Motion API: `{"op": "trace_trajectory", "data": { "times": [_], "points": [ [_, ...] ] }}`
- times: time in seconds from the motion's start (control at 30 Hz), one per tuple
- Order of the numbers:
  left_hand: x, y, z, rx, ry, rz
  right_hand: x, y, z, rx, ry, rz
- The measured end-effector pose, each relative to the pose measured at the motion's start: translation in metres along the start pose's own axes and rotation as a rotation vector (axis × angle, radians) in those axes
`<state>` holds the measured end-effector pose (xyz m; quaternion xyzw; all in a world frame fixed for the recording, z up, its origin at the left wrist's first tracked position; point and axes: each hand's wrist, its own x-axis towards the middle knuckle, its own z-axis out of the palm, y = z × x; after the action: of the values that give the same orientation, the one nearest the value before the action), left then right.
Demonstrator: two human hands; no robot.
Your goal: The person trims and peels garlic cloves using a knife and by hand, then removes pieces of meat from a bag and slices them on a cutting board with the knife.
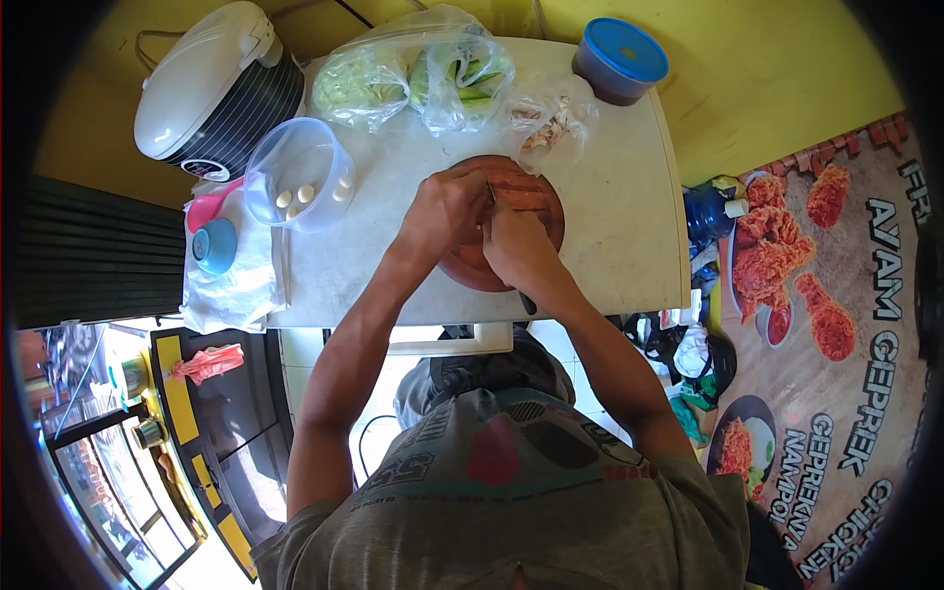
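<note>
Both hands are close together over a round reddish-brown wooden board (543,202) on the white table. My left hand (454,208) has its fingers curled in a pinch near the board's upper left; what it holds is too small to make out. My right hand (518,246) is closed beside it, and a dark, thin blade-like edge shows between the hands. A dark handle end (528,304) sticks out below my right hand at the table's front edge. Left of the board stands a clear plastic tub (298,175) with several small pale round pieces inside.
A rice cooker (218,87) stands back left, above a blue bowl (214,245) and pink spoon (210,206). Bags of green vegetables (462,79), a bag of pale brown pieces (551,123) and a blue-lidded container (621,61) line the back.
</note>
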<state>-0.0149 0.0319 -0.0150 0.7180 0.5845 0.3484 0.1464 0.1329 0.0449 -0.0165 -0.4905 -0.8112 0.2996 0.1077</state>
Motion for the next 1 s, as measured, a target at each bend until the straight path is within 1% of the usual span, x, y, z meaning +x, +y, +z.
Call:
{"op": "trace_trajectory", "data": {
  "times": [0.07,0.17,0.3,0.37,0.5,0.57,0.7,0.77,0.9,1.0],
  "points": [
    [0.0,0.0,-0.005,-0.016,-0.026,0.002,0.009,-0.001,-0.004,0.091,-0.166,0.088],
    [0.001,-0.003,-0.007,-0.081,-0.041,-0.048,0.011,-0.003,-0.002,0.064,-0.142,0.108],
    [0.004,-0.008,-0.003,0.023,0.004,0.024,0.019,-0.007,0.001,0.059,-0.108,0.115],
    [0.002,-0.005,-0.005,-0.085,0.024,-0.012,0.022,-0.006,-0.003,0.097,-0.239,0.134],
    [-0.002,-0.004,-0.003,-0.057,0.063,0.014,0.019,-0.001,0.003,0.103,-0.232,0.128],
    [-0.005,-0.002,-0.005,-0.024,0.045,-0.005,0.014,0.005,0.016,0.067,-0.019,0.035],
    [-0.008,-0.007,0.001,0.019,0.094,0.032,0.012,-0.002,0.009,0.092,-0.013,0.047],
    [-0.008,-0.008,0.003,0.005,0.135,-0.006,0.02,-0.01,-0.005,0.16,-0.29,0.149],
    [-0.012,-0.008,0.003,-0.011,0.138,0.025,0.024,-0.01,-0.003,0.18,-0.316,0.155],
    [-0.016,-0.005,0.006,-0.024,0.208,-0.025,0.014,-0.013,-0.001,0.16,-0.282,0.197]
  ]
}}
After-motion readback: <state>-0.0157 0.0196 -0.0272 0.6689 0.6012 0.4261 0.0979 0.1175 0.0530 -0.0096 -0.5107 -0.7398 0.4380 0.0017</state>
